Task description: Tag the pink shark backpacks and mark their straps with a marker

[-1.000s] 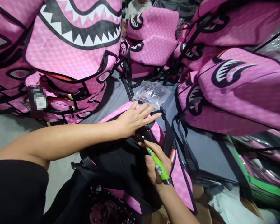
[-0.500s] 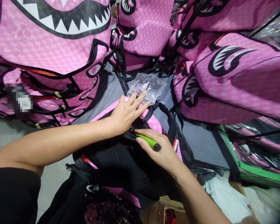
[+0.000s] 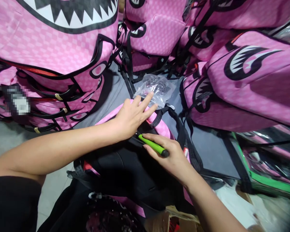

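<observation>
A black and pink backpack [image 3: 125, 164] lies in front of me with its black side up. My left hand [image 3: 132, 119] rests flat across its top edge, fingers spread, holding nothing. Just below it, my right hand [image 3: 168, 151] is closed round a slim tool with a bright green handle [image 3: 152, 144] and black ends. The tool points up and left, toward the underside of my left palm. Its working tip is too small and too covered to make out. Beyond my left fingertips lies a crumpled clear plastic bag [image 3: 157, 88].
Pink checked backpacks with shark-mouth prints are stacked at left [image 3: 62, 48], at the back [image 3: 157, 35] and at right [image 3: 253, 80]. Black straps [image 3: 181, 125] trail over the grey surface [image 3: 212, 149]. A cardboard box [image 3: 183, 222] stands below, near a green-edged pile [image 3: 275, 182].
The right hand and the green-handled tool have shifted slightly right and down. My left hand stays in nearly the same place. The view itself has moved a little.
</observation>
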A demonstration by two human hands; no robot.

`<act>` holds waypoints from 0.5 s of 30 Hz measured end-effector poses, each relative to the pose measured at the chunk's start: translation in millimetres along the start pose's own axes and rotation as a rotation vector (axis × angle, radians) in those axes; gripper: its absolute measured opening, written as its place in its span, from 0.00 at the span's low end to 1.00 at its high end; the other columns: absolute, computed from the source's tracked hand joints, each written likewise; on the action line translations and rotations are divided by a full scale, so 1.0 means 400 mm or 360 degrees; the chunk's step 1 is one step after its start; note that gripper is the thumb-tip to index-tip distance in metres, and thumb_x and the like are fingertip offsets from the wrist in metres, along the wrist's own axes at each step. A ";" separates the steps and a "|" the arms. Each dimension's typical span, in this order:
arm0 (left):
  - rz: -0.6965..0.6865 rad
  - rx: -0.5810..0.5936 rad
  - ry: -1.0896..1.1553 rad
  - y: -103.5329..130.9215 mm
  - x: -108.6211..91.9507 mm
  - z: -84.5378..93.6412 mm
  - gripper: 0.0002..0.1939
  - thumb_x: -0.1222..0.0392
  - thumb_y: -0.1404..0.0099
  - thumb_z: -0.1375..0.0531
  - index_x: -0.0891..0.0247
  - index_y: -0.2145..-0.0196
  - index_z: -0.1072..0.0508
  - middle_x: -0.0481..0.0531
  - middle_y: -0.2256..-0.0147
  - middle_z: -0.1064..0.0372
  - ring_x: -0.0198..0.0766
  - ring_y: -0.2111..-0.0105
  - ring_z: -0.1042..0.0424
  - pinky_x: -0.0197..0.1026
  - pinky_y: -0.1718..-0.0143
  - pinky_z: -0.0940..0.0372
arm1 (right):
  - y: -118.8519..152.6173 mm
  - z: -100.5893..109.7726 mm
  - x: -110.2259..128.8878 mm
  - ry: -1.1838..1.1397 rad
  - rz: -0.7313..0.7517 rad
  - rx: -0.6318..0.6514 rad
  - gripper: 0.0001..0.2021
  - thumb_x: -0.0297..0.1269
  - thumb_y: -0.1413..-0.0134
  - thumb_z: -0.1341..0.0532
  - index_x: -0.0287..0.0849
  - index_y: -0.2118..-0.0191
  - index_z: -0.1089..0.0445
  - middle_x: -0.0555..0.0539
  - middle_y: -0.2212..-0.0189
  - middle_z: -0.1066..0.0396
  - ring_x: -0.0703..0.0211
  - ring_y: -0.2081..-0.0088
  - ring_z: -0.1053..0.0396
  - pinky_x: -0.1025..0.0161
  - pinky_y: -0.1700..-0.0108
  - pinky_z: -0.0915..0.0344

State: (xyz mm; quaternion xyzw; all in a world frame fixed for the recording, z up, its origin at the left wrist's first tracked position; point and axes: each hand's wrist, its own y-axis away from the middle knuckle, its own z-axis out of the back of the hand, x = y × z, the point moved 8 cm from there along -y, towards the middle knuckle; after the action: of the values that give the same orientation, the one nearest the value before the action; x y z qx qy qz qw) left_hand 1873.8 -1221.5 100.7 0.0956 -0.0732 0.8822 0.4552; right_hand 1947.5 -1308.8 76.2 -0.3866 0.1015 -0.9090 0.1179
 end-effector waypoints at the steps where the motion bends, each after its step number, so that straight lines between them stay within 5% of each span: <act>1: -0.0007 0.0016 -0.0005 0.001 0.000 0.002 0.43 0.53 0.38 0.38 0.57 0.32 0.55 0.62 0.30 0.69 0.56 0.41 0.45 0.50 0.53 0.38 | -0.001 0.000 0.004 0.0038 0.0012 0.0035 0.11 0.35 0.42 0.39 0.44 0.54 0.25 0.46 0.58 0.22 0.53 0.58 0.23 0.57 0.53 0.26; 15: 0.0050 -0.0045 0.0008 0.009 0.005 -0.001 0.36 0.58 0.33 0.44 0.55 0.32 0.54 0.57 0.30 0.68 0.53 0.41 0.46 0.49 0.54 0.40 | -0.029 0.005 0.027 0.0098 0.0094 0.0278 0.14 0.30 0.44 0.40 0.42 0.53 0.24 0.44 0.54 0.23 0.53 0.55 0.23 0.57 0.49 0.26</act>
State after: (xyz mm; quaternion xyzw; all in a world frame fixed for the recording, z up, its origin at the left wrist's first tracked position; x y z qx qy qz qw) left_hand 1869.5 -1221.9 100.7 0.0857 -0.0859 0.8884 0.4428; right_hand 1940.1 -1300.9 87.9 -0.3437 0.0367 -0.9219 0.1748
